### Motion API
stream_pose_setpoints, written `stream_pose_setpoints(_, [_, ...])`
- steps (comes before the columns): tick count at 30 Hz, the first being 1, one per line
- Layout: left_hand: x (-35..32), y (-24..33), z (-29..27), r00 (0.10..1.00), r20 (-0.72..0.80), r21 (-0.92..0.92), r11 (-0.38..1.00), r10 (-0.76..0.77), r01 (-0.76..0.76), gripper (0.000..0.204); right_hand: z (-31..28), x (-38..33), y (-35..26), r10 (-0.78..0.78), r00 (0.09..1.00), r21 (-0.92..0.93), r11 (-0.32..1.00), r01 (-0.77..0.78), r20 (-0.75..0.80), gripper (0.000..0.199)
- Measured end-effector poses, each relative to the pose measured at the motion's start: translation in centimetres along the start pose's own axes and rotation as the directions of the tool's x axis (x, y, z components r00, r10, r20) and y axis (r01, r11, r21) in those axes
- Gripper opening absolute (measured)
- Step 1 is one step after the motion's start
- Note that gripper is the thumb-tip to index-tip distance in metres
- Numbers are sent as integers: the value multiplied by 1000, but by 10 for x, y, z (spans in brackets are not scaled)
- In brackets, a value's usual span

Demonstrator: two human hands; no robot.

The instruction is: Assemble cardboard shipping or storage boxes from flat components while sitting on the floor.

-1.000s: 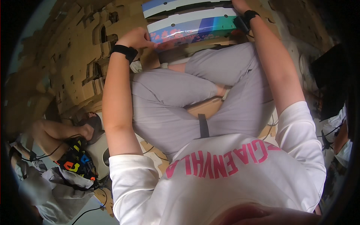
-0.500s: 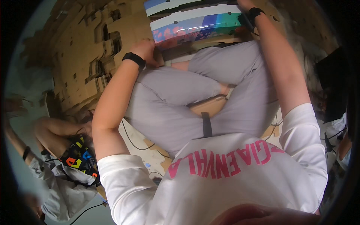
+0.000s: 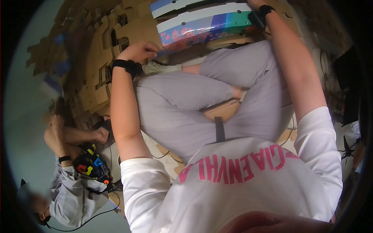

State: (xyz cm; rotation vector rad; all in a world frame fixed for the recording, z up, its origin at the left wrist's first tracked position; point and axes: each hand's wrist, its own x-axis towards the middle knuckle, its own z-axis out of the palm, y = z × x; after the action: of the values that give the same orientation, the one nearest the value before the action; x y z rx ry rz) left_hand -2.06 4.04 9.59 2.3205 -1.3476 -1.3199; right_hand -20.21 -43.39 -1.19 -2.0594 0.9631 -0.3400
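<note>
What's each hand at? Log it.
left hand: near printed carton, partly curled; right hand: at carton's right end, partly out of frame

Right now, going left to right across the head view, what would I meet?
A co-worker's grey shirt → your bare left hand → the glossy blue, pink and green printed cardboard box → your bare right hand, at the top edge.

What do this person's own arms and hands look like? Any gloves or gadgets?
The left hand is bare, without a glove; the right hand is partly cut off by the picture's edge. A black band circles the left wrist, another black band the right. Plain white, short shirt sleeves leave both forearms uncovered.
</note>
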Motion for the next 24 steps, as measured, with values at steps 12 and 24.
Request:
stream_pose_setpoints(12, [46,-48,-6,925,-342,83,975,-167,206,28,4,0,1,-49,998,29,998,50,-43,44])
stream_pose_setpoints(24, [82,-59,-39,968,-216,-24,992,-125,123,85,0,-12,-12,26,1000,80,996,-27,10,47])
